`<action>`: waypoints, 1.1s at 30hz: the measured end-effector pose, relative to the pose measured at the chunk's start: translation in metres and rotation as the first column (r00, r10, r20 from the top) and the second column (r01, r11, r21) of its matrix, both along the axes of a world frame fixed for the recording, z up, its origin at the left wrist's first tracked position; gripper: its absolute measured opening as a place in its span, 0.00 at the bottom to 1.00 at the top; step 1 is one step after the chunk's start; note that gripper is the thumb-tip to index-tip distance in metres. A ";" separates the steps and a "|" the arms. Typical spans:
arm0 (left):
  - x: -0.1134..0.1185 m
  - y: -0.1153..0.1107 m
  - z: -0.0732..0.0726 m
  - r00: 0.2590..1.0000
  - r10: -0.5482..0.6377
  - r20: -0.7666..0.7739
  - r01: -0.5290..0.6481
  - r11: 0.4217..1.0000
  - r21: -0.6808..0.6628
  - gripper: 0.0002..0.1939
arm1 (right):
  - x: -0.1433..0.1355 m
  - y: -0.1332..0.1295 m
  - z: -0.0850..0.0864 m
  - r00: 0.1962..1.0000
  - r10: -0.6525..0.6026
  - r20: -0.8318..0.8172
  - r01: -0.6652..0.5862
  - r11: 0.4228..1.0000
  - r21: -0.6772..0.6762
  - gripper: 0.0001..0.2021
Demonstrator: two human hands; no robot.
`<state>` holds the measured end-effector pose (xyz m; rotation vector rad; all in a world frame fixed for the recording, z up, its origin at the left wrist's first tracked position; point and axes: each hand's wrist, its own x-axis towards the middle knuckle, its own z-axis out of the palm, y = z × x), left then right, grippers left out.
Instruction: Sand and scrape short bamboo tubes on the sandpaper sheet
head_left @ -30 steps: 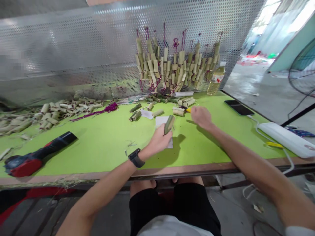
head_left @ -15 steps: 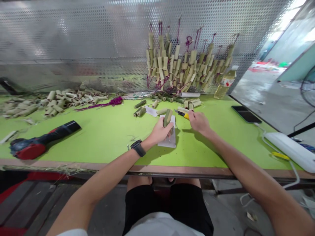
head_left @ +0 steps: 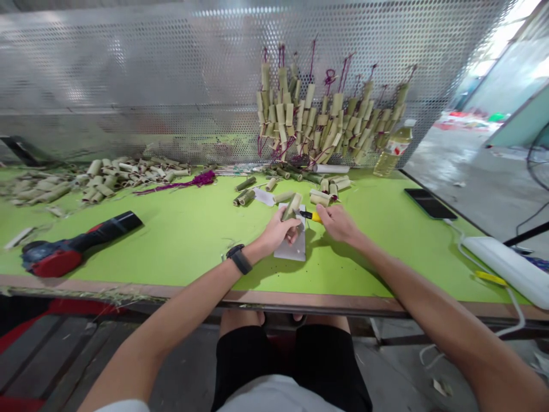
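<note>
My left hand (head_left: 279, 227) is closed around a short green bamboo tube (head_left: 292, 206), which tilts up and to the right. Beneath that hand lies a whitish rectangular pad (head_left: 291, 250) on the green tabletop. A yellow and black utility knife (head_left: 312, 216) is gripped in my right hand (head_left: 337, 222). Its tip points left, close beside the bamboo tube; I cannot tell whether the blade touches it. Loose bamboo pieces (head_left: 319, 198) lie just behind my hands, next to a white paper slip (head_left: 263, 197).
Strung bamboo bundles (head_left: 317, 123) lean on the perforated metal panel (head_left: 141, 74), beside an oil bottle (head_left: 393, 150). A pile of cut bamboo (head_left: 98, 180), purple cord (head_left: 184, 183) and a red-black power tool (head_left: 77, 243) are leftward. Rightward lie a phone (head_left: 430, 203) and a white power strip (head_left: 508, 269).
My right hand has moved left and slightly down, bringing the knife up to the bamboo tube. In my left hand the tube has tilted further to the right.
</note>
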<state>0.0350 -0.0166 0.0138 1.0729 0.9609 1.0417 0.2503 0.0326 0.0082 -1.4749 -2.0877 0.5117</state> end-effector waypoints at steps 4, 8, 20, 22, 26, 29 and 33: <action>-0.001 0.001 0.002 0.986 -0.026 0.164 0.030 0.999 -0.022 0.11 | -0.001 -0.002 -0.002 0.998 0.047 -0.048 -0.048 0.999 -0.023 0.30; 0.000 0.002 0.006 0.977 -0.017 0.213 0.038 0.995 -0.097 0.22 | -0.004 -0.002 -0.008 0.990 0.104 -0.093 -0.106 0.994 -0.012 0.29; 0.009 -0.008 0.018 0.956 0.054 0.290 0.015 0.973 -0.232 0.27 | -0.001 0.004 -0.018 0.982 0.145 -0.121 -0.140 0.989 0.046 0.32; 0.009 -0.005 0.016 0.951 0.062 0.304 0.012 0.972 -0.235 0.26 | -0.003 0.002 -0.016 0.989 0.108 -0.105 -0.103 0.993 0.055 0.32; 0.007 0.001 0.011 0.937 0.081 0.339 0.001 0.972 -0.236 0.25 | -0.013 -0.003 -0.009 0.998 0.023 -0.066 -0.016 0.995 0.103 0.32; 0.005 0.002 0.009 0.937 0.082 0.338 -0.010 0.978 -0.209 0.22 | -0.007 0.003 -0.002 0.991 -0.104 -0.083 0.112 0.988 0.104 0.31; 0.007 -0.002 0.011 0.932 0.057 0.358 0.007 0.984 -0.176 0.22 | 0.022 0.018 0.007 0.944 -0.308 -0.121 0.323 0.935 0.146 0.31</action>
